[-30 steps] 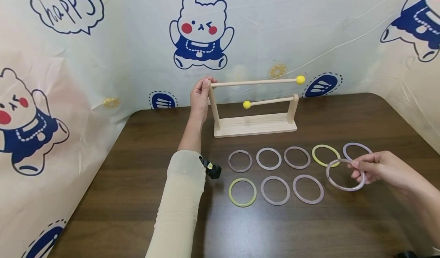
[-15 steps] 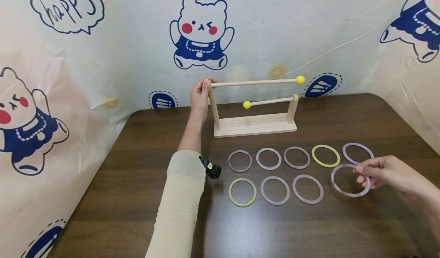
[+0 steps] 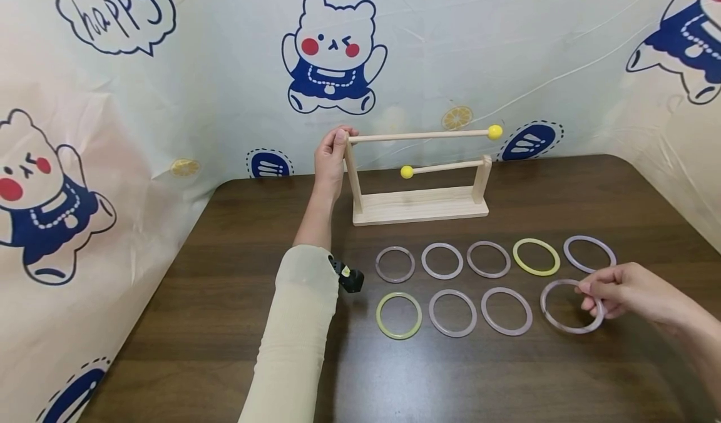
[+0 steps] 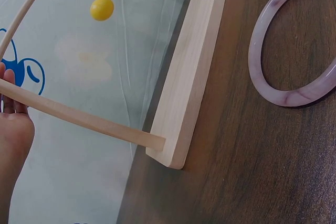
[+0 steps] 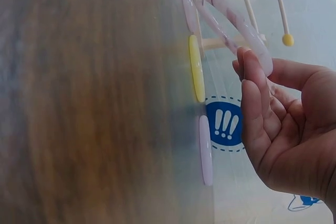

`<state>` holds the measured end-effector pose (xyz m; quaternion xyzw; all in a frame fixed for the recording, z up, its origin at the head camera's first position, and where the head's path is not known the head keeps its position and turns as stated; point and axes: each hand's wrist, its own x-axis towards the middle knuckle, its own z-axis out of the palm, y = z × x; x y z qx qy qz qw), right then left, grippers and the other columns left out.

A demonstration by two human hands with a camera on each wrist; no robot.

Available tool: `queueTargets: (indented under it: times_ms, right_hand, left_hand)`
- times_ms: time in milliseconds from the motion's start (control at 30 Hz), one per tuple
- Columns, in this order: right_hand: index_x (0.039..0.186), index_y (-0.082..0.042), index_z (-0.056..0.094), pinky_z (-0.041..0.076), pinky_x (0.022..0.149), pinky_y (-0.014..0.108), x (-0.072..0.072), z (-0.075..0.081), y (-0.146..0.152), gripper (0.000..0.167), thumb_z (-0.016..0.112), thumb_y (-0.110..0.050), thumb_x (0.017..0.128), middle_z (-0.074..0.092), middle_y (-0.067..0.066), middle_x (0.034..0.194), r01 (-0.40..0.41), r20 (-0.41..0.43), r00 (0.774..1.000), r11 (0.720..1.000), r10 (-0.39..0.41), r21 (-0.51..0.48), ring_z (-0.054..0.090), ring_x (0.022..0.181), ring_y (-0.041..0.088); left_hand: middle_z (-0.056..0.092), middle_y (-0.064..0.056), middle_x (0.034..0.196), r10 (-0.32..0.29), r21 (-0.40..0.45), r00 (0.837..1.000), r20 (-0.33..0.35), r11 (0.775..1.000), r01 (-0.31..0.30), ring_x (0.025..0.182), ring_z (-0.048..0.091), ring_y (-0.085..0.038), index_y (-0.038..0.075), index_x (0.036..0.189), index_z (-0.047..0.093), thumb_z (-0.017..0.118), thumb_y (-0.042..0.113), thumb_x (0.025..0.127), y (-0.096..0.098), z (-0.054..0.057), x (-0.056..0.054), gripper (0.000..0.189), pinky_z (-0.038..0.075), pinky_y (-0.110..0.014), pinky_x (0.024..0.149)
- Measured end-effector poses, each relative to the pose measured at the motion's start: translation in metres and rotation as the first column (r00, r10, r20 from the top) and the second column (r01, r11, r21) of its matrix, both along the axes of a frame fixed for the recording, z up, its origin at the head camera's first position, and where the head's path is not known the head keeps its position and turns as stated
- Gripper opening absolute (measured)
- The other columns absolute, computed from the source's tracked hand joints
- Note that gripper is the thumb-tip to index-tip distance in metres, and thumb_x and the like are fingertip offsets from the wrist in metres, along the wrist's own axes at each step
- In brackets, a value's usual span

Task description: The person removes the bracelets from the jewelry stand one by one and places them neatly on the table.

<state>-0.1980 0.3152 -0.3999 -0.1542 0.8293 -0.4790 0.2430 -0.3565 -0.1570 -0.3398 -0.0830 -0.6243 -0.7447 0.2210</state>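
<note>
In the head view my left hand (image 3: 331,160) holds the top of the left post of a wooden bangle stand (image 3: 419,206), thumb in front. Yellow balls cap the free ends of its upper rod (image 3: 422,136) and lower rod (image 3: 447,168). My right hand (image 3: 628,293) pinches a marbled pale purple bangle (image 3: 571,331) between thumb and fingers, at the right end of the near row. The right wrist view shows this bangle (image 5: 231,11) tilted above the table. Its neighbours are a pale purple bangle (image 3: 507,333) to the left and a lilac bangle (image 3: 582,238) behind.
Several bangles lie flat in two rows before the stand, including a yellow bangle (image 3: 541,274) in the far row and a yellow-green bangle (image 3: 398,337) in the near row. The brown table (image 3: 225,323) meets a printed cloth backdrop (image 3: 439,47) behind.
My right hand has moved the held bangle down and toward the near row, away from the yellow and lilac bangles it partly overlapped. My left hand stays on the post.
</note>
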Motion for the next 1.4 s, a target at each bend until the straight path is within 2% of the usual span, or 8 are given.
queueTargets:
  times_ms: [267, 533, 933, 1233, 1400]
  right_hand:
    - [0.1, 0.017, 0.058, 0.051, 0.059, 0.03, 0.0, 0.001, -0.004, 0.029, 0.046, -0.009, 0.097, 0.066, 0.003, 0.074, -0.005, 0.01, 1.0, 1.0, 0.005, 0.014, 0.059, 0.063, 0.008]
    - [0.1, 0.017, 0.058, 0.05, 0.058, 0.029, 0.002, -0.002, -0.007, 0.026, 0.045, -0.005, 0.096, 0.066, 0.001, 0.073, -0.015, -0.015, 1.0, 1.0, 0.016, 0.018, 0.059, 0.063, 0.007]
    - [0.101, 0.016, 0.059, 0.05, 0.059, 0.028, 0.005, 0.001, -0.012, 0.027, 0.043, -0.005, 0.096, 0.066, 0.003, 0.075, 0.013, -0.025, 1.0, 0.994, -0.01, 0.11, 0.061, 0.065, 0.008]
    - [0.098, 0.014, 0.063, 0.053, 0.061, 0.032, 0.002, 0.004, -0.013, 0.029, 0.052, -0.012, 0.095, 0.068, 0.009, 0.081, 0.016, 0.038, 0.999, 0.991, -0.021, 0.134, 0.064, 0.069, 0.011]
    - [0.098, 0.015, 0.064, 0.053, 0.061, 0.031, 0.0, 0.002, -0.014, 0.027, 0.053, -0.009, 0.093, 0.068, 0.011, 0.082, 0.045, 0.024, 0.999, 0.987, -0.049, 0.157, 0.064, 0.068, 0.011]
  left_hand:
    - [0.065, 0.006, 0.09, 0.002, -0.002, 1.0, -0.002, 1.0, -0.002, 0.095, 0.055, -0.017, -0.007, 0.109, 0.059, 0.05, 0.025, 0.095, 0.0, 0.0, -0.001, 0.036, 0.039, -0.027, 0.088]
    - [0.065, 0.007, 0.089, 0.009, -0.015, 1.0, -0.017, 1.0, -0.009, 0.093, 0.056, -0.016, -0.006, 0.109, 0.06, 0.05, 0.025, 0.096, 0.001, -0.002, 0.0, 0.035, 0.04, -0.027, 0.087]
    - [0.065, 0.006, 0.089, 0.006, -0.005, 1.0, -0.01, 1.0, -0.006, 0.093, 0.057, -0.015, -0.003, 0.107, 0.062, 0.05, 0.023, 0.096, 0.002, -0.001, 0.001, 0.031, 0.04, -0.028, 0.088]
    - [0.066, 0.006, 0.089, 0.001, -0.006, 1.0, 0.004, 1.0, -0.001, 0.093, 0.057, -0.015, -0.001, 0.106, 0.062, 0.05, 0.025, 0.096, 0.0, -0.001, 0.001, 0.031, 0.04, -0.028, 0.087]
    - [0.066, 0.005, 0.09, 0.0, -0.011, 1.0, 0.008, 1.0, 0.0, 0.093, 0.057, -0.015, -0.001, 0.107, 0.062, 0.05, 0.026, 0.096, 0.0, 0.0, 0.001, 0.032, 0.04, -0.028, 0.087]
